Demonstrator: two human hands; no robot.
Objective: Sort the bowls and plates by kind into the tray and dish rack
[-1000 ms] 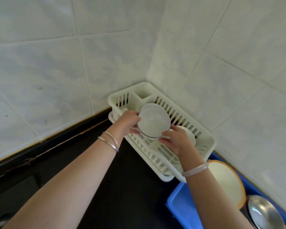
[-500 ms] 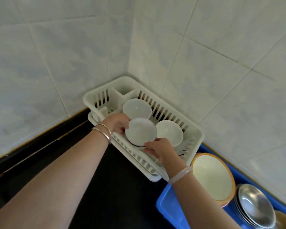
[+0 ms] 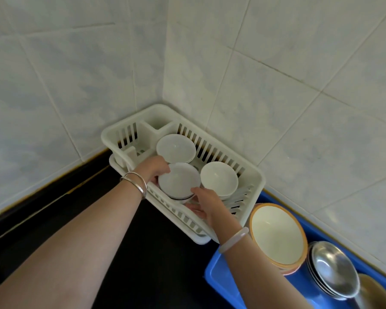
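Note:
A white plastic dish rack sits in the tiled corner on the black counter. Inside it are three white bowls: one at the back, one at the right, and a stack at the front. My left hand grips the left rim of that front stack, and my right hand holds its near right edge. The stack sits low in the rack. To the right a blue tray holds orange-rimmed bowls and steel plates.
Tiled walls close in behind and to the right of the rack. A brownish dish shows at the tray's lower right edge. Black counter stretches to the left and toward me.
Both hands have lowered the white bowl from above the rack down into its front section; the view has shifted right, showing more of the blue tray.

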